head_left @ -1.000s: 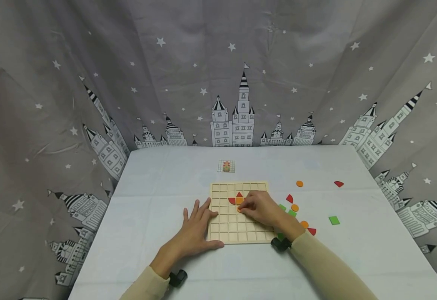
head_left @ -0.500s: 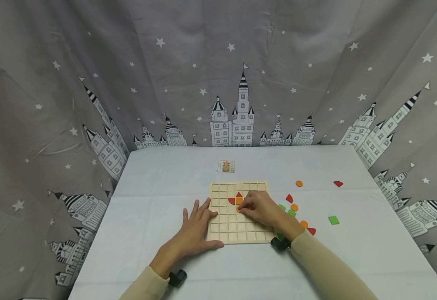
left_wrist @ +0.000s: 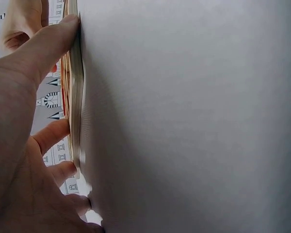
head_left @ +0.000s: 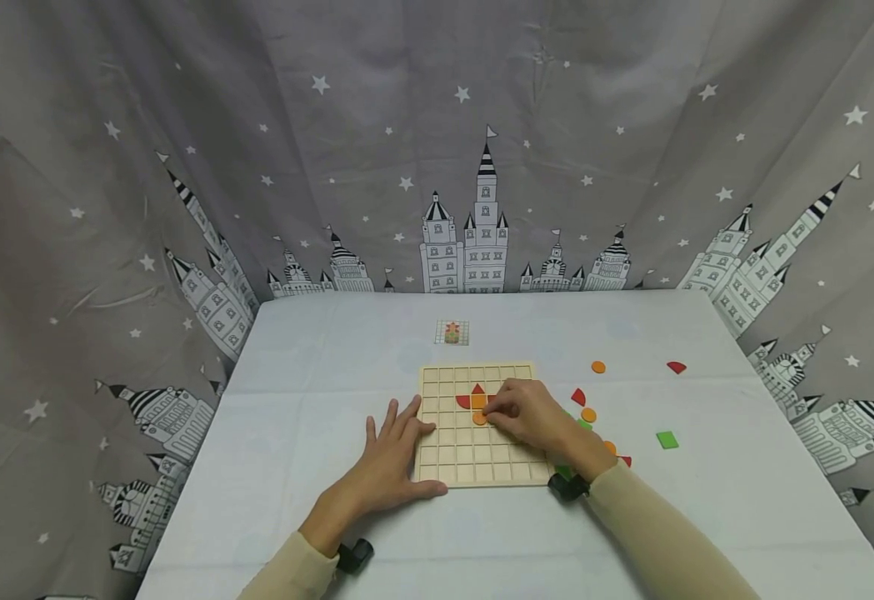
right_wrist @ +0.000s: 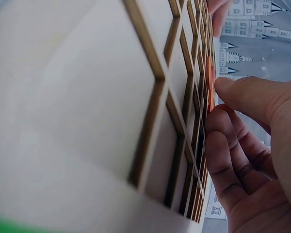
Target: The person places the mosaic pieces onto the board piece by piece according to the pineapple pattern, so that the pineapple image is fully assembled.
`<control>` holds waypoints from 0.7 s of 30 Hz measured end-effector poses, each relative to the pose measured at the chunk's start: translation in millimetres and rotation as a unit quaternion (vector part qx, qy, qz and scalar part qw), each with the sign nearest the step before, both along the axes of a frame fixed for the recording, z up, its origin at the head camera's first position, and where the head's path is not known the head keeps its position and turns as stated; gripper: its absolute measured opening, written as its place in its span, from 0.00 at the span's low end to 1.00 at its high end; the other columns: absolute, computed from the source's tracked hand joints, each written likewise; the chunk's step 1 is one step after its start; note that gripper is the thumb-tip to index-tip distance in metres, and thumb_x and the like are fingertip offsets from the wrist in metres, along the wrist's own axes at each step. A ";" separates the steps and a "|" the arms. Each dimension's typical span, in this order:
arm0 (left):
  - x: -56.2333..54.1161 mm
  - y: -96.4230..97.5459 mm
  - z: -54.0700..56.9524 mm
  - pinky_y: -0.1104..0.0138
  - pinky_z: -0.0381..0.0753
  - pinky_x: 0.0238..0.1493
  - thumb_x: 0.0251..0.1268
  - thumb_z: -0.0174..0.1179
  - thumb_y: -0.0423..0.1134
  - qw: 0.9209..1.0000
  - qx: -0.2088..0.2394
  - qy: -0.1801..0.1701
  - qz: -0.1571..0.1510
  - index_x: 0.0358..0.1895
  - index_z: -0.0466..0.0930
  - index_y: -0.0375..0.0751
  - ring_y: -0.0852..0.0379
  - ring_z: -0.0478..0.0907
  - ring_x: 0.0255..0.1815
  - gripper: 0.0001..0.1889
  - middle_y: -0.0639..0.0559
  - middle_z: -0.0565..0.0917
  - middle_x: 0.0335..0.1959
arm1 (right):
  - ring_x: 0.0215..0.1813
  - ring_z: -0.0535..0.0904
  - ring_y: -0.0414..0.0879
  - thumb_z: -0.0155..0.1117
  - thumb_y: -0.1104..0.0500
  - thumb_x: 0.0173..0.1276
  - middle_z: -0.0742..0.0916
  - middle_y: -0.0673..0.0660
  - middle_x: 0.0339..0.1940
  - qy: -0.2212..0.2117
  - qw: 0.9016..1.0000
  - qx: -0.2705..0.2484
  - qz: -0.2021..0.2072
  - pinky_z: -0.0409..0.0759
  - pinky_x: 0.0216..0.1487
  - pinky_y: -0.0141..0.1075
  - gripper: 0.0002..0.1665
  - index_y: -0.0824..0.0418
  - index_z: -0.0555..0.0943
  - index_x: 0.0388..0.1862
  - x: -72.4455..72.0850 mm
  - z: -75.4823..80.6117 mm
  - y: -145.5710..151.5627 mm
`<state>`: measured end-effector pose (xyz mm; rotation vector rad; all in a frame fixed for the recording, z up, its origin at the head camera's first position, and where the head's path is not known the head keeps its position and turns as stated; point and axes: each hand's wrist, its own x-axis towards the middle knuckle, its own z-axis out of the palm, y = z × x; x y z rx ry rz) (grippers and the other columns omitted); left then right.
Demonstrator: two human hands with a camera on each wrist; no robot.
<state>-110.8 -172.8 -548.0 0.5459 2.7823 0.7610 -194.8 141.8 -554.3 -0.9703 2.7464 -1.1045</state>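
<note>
In the head view, a wooden grid board lies on the white table. My left hand spreads its fingers at the board's left side, its thumb at the near edge. An orange disc sits in a cell just below an orange square. My right hand is over the board, thumb and index fingertips right at the disc's right edge. A small gap shows between thumb and index in the right wrist view. Red pieces border the orange square; the one on the right is partly hidden by the hand.
Loose orange discs, red quarter-circle pieces and green squares are scattered right of the board, some hidden by the right arm. Behind the board lies a small pattern card. A grey castle-print curtain hangs behind the table.
My right hand has shifted slightly right, its fingertips drawing off the orange disc, which now shows almost whole in its cell. The left hand has stayed put.
</note>
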 end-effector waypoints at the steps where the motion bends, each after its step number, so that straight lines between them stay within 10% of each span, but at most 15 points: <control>1: 0.2 -0.1 0.3 0.12 0.38 0.88 0.63 0.84 0.68 1.000 0.001 0.000 0.000 0.82 0.74 0.42 0.19 0.40 0.99 0.52 0.36 0.50 1.00 | 0.44 0.83 0.35 0.83 0.60 0.79 0.93 0.46 0.44 0.002 1.000 -0.001 -0.002 0.86 0.47 0.30 0.06 0.54 1.00 0.50 -0.4 0.1 1.3; 21: -0.1 0.2 -2.0 0.13 0.37 0.88 0.62 0.85 0.69 1.000 0.003 0.004 0.003 0.81 0.75 0.42 0.20 0.40 1.00 0.52 0.37 0.50 1.00 | 0.45 0.87 0.38 0.85 0.62 0.75 0.95 0.49 0.45 0.027 0.997 0.010 -0.069 0.88 0.50 0.35 0.08 0.58 0.98 0.51 1.8 3.3 40.2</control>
